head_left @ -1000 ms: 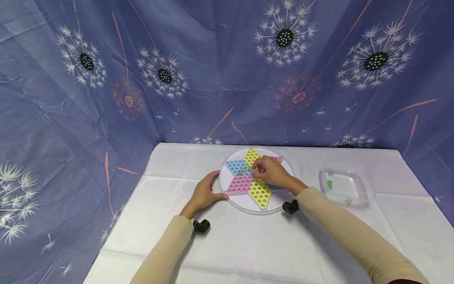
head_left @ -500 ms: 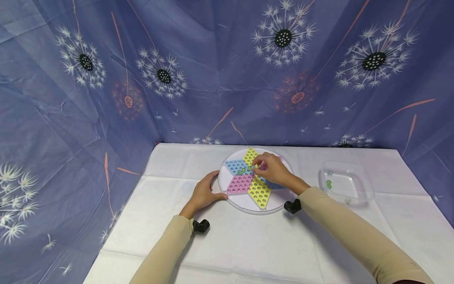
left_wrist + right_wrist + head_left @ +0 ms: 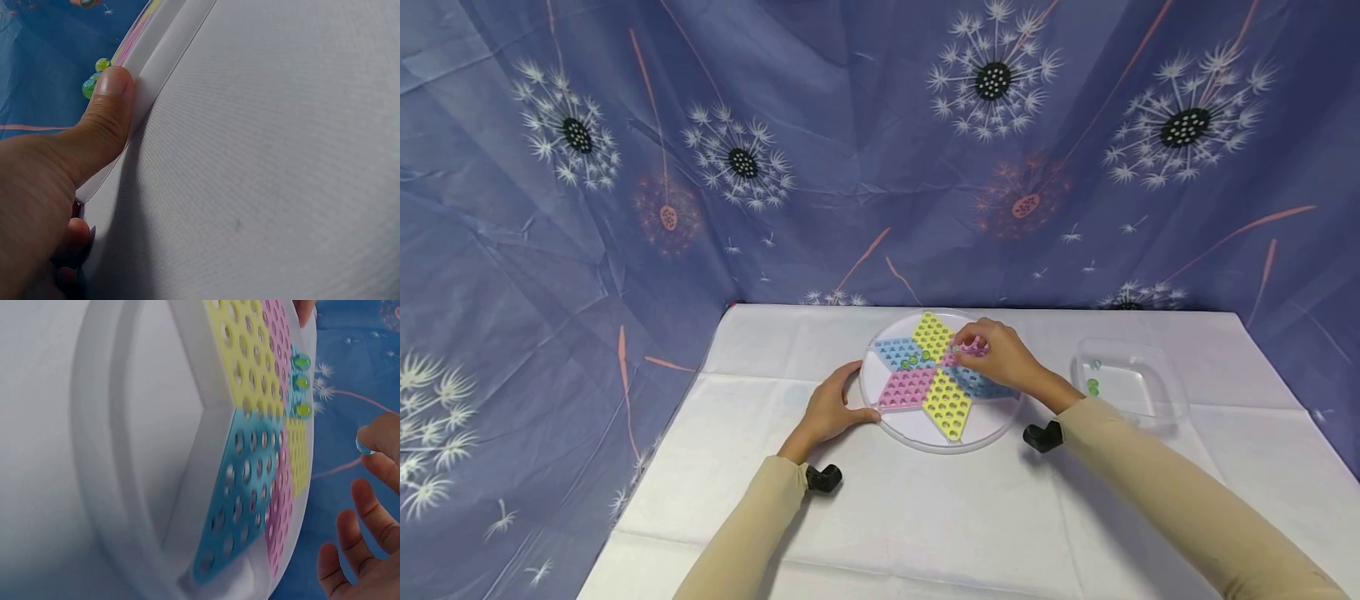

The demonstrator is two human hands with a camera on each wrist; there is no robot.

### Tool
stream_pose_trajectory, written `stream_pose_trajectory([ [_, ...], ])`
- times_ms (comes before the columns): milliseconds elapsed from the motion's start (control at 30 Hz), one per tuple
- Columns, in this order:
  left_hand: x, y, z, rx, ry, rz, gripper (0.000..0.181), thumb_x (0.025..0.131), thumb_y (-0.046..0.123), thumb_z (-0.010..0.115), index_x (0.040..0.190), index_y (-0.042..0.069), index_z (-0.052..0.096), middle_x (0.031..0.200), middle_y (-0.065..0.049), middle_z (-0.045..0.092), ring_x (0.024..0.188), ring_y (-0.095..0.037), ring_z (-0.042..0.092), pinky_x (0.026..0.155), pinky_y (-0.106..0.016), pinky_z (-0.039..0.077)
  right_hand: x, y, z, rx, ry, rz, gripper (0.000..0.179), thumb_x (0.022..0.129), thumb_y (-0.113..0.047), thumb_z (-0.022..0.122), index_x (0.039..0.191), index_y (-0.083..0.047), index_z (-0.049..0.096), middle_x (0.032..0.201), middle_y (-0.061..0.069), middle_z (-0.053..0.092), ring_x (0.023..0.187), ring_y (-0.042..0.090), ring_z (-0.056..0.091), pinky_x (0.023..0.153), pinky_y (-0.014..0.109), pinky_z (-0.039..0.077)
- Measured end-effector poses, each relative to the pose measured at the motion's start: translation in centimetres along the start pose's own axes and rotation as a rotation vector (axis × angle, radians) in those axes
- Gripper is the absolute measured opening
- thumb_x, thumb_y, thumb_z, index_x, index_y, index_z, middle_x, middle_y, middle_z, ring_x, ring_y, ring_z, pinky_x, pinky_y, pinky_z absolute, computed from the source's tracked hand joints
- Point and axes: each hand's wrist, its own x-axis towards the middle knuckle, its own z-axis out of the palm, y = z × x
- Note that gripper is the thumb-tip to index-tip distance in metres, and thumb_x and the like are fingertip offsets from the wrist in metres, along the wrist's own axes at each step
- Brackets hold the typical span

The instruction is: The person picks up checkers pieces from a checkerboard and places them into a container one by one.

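Plastic Chinese checkers board [image 3: 917,428], head view: lies flat on the white-covered table [image 3: 955,517]; looks light and stiff, so it probably slides easily when nudged. Its raised rim seems the surest place to hold.
Left hand [image 3: 829,406], head view: grip spread apart, thumb and fingers touching the left side of the rim.
Right hand [image 3: 1000,357], head view: above the board's right half, thumb and finger close together; what they hold is hard to make out from here.
Green marbles [image 3: 913,361], head view: three sit on the left blue point, near the board's centre.
Clear tub [image 3: 1135,385], head view: stands right of the board, well apart, with a few marbles inside; its thin walls likely flex if squeezed.
Thumb [image 3: 109,115], left wrist view: lies straight against the rim; the other fingers are partly hidden.
Pinched marble [image 3: 364,444], right wrist view: clear and bluish, clamped between the right hand's thumb and index finger, the other fingers loose; it shows apart from the board. Probably light, hard and slippery, so a gentle pinch across its middle should suit.
Blue holed point [image 3: 244,475], right wrist view: stiff-looking plate with round holes that seem able to stop a marble rolling.
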Motion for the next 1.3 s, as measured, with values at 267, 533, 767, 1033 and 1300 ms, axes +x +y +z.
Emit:
stream_pose_trajectory([
  [267, -0.1, -0.3, 0.0, 0.011, 0.011, 0.029, 0.100, 0.074, 0.037, 0.094, 0.156, 0.009, 0.043, 0.086, -0.006, 0.053, 0.069, -0.015, 0.042, 0.064, -0.030, 0.038, -1.9, 1.3, -2.5, -0.004, 0.028, 0.019, 0.013, 0.092, -0.015, 0.077, 0.105, -0.013, 0.074, 0.103, 0.010, 0.067, 0.091, 0.031, 0.059, 0.079, 0.045, 0.047],
  [533, -0.3, 0.0, -0.2, -0.003, 0.005, -0.002, 0.101, 0.073, 0.037, 0.095, 0.156, 0.011, 0.043, 0.086, -0.006, 0.053, 0.069, -0.015, 0.042, 0.066, -0.030, 0.037, -3.9, 3.2, -4.5, -0.053, 0.102, 0.024, 0.012, 0.092, -0.015, 0.077, 0.103, -0.013, 0.073, 0.100, 0.008, 0.067, 0.087, 0.026, 0.059, 0.074, 0.044, 0.048],
  [767, -0.4, 0.2, -0.1, -0.006, 0.005, -0.008, 0.101, 0.073, 0.035, 0.095, 0.156, 0.011, 0.042, 0.086, -0.007, 0.053, 0.069, -0.015, 0.042, 0.066, -0.031, 0.037, -5.7, 4.3, -6.2, -0.095, 0.154, 0.043, 0.013, 0.091, -0.014, 0.078, 0.104, -0.013, 0.074, 0.099, 0.006, 0.067, 0.086, 0.025, 0.060, 0.074, 0.044, 0.049],
  [1033, -0.3, 0.5, 0.0, -0.009, 0.005, -0.017, 0.101, 0.073, 0.034, 0.095, 0.156, 0.009, 0.043, 0.085, -0.007, 0.053, 0.069, -0.016, 0.042, 0.067, -0.032, 0.037, -8.2, 5.6, -8.1, -0.126, 0.200, 0.078, 0.013, 0.093, -0.017, 0.078, 0.105, -0.014, 0.075, 0.100, 0.006, 0.067, 0.085, 0.025, 0.061, 0.070, 0.038, 0.048],
  [1300, -0.3, 0.5, 0.1, 0.001, 0.012, -0.013, 0.102, 0.072, 0.036, 0.095, 0.156, 0.010, 0.043, 0.084, -0.006, 0.053, 0.069, -0.015, 0.043, 0.066, -0.031, 0.037, -9.8, 6.6, -9.1, -0.137, 0.199, 0.136, 0.014, 0.095, -0.021, 0.076, 0.108, -0.014, 0.074, 0.103, 0.007, 0.067, 0.087, 0.025, 0.060, 0.070, 0.035, 0.048],
])
